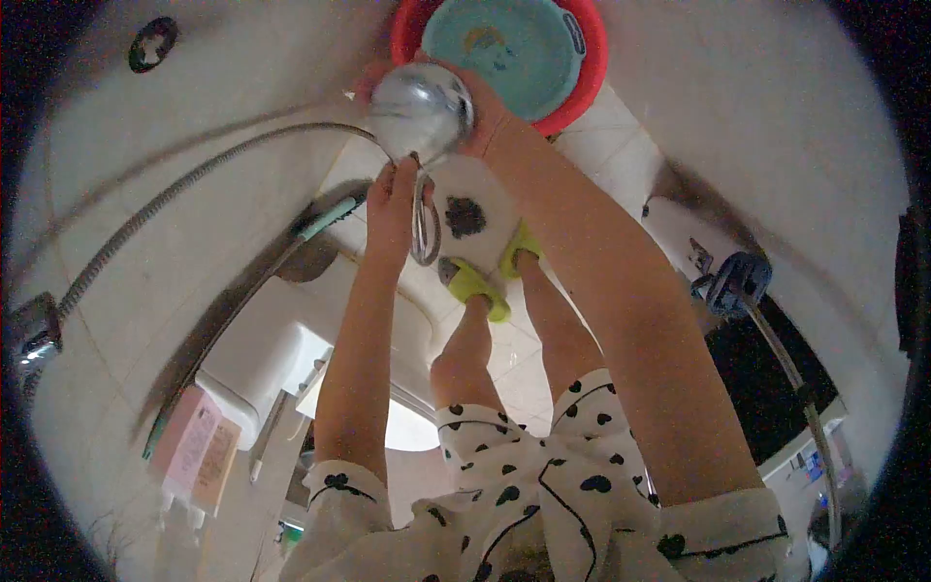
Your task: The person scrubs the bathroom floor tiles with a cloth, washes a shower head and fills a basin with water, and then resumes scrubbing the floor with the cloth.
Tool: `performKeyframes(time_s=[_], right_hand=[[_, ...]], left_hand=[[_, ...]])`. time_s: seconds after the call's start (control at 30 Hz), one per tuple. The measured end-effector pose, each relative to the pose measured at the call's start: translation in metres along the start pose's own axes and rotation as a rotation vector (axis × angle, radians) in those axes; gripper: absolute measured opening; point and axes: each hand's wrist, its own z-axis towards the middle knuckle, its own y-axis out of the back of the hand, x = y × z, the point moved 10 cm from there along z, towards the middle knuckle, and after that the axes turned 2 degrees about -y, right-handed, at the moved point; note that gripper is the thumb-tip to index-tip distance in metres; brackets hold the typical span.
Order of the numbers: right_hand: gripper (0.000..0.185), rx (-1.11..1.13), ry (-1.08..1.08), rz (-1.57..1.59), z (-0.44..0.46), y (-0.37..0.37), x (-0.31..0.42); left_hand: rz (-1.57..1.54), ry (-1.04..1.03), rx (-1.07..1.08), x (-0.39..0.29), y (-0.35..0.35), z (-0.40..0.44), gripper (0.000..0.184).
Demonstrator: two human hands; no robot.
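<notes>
A shiny, rounded metal vessel [422, 109] is held up with its domed side toward me; its exact kind is unclear. My right hand [477, 112] curls around its right side, and blurred fingers show at its far left edge. Just below, my left hand [393, 192] is closed around a thin metal loop [424, 228], which looks like the vessel's handle. A ribbed metal hose [194, 179] runs from the wall to the vessel's left side, where its end is hidden. Beyond the hands, a teal basin [514, 68] sits inside a red tub [592, 63].
A white toilet [267, 349] stands on the left, with a green-handled brush [330, 218] beside it. A dark floor patch [465, 216] lies ahead of my green slippers [475, 288]. On the right are a white tank [693, 238] and a blue bracket [739, 283].
</notes>
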Motion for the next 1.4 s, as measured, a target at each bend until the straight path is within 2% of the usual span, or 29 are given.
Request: performKeyframes(time_s=[0.07,0.1,0.13,0.23,0.33,0.43,0.53,0.6,0.7,0.8,0.87,0.93,1.03,1.07,1.17,1.27,1.37,1.4], right_hand=[[0.049,0.156,-0.053,0.063,0.004,-0.011,0.003],[0.050,0.227,-0.089,0.189,-0.018,-0.052,0.008],[0.050,0.297,-0.127,0.314,-0.037,-0.089,0.013],[0.054,-0.184,0.000,0.327,-0.041,-0.086,0.014],[0.054,-0.117,0.143,-0.032,-0.069,-0.111,0.037],[0.035,-0.054,0.483,-1.081,-0.077,-0.145,0.054],[0.030,-0.271,0.226,0.250,-0.087,-0.135,0.038],[0.029,-0.323,0.295,-0.094,-0.110,-0.144,0.044],[0.029,-0.400,0.411,-0.392,-0.143,-0.171,0.050],[0.030,-0.393,0.446,-0.450,-0.172,-0.198,0.052],[0.030,-0.359,0.415,-0.510,-0.186,-0.211,0.046],[0.031,-0.329,0.365,-0.646,-0.195,-0.226,0.034],[0.030,-0.331,0.355,-0.805,-0.209,-0.258,0.031],[0.028,-0.292,0.371,-0.754,-0.214,-0.278,0.030],[0.020,-0.256,0.319,-0.720,-0.219,-0.307,0.029],[0.021,-0.244,0.351,-0.807,-0.221,-0.337,0.027],[0.024,-0.133,0.273,-0.778,-0.240,-0.387,0.013],[0.024,-0.131,0.269,-0.811,-0.243,-0.396,0.010]], left_hand=[[0.015,-0.114,0.091,-0.011,-0.008,-0.005,0.024],[0.022,-0.165,0.137,-0.015,-0.012,-0.008,0.025],[0.007,-0.168,0.087,-0.018,-0.009,-0.010,0.024],[-0.016,-0.179,-0.039,-0.025,-0.003,-0.013,0.024],[0.007,-0.205,-0.102,-0.034,0.001,-0.014,0.026],[0.050,-0.205,-0.143,-0.048,0.011,-0.021,0.032],[0.102,-0.185,-0.094,-0.070,0.004,-0.032,0.033],[0.127,-0.217,-0.060,-0.086,-0.003,-0.047,0.035],[-0.428,-0.187,0.021,-0.086,-0.007,-0.054,0.042],[-0.879,-0.014,0.327,-0.104,-0.026,-0.063,0.047],[-0.862,-0.105,0.690,-0.131,-0.046,-0.066,0.049],[-0.855,-0.065,0.688,-0.155,-0.058,-0.066,0.048],[-0.930,0.038,0.829,-0.191,-0.079,-0.090,0.045],[-0.848,0.009,0.877,-0.205,-0.078,-0.106,0.043],[-0.737,-0.086,0.913,-0.218,-0.071,-0.128,0.043],[-0.621,-0.130,0.739,-0.211,-0.042,-0.132,0.045],[-0.685,-0.110,0.875,-0.223,-0.023,-0.158,0.043],[-0.705,-0.094,0.805,-0.233,-0.015,-0.176,0.042]])
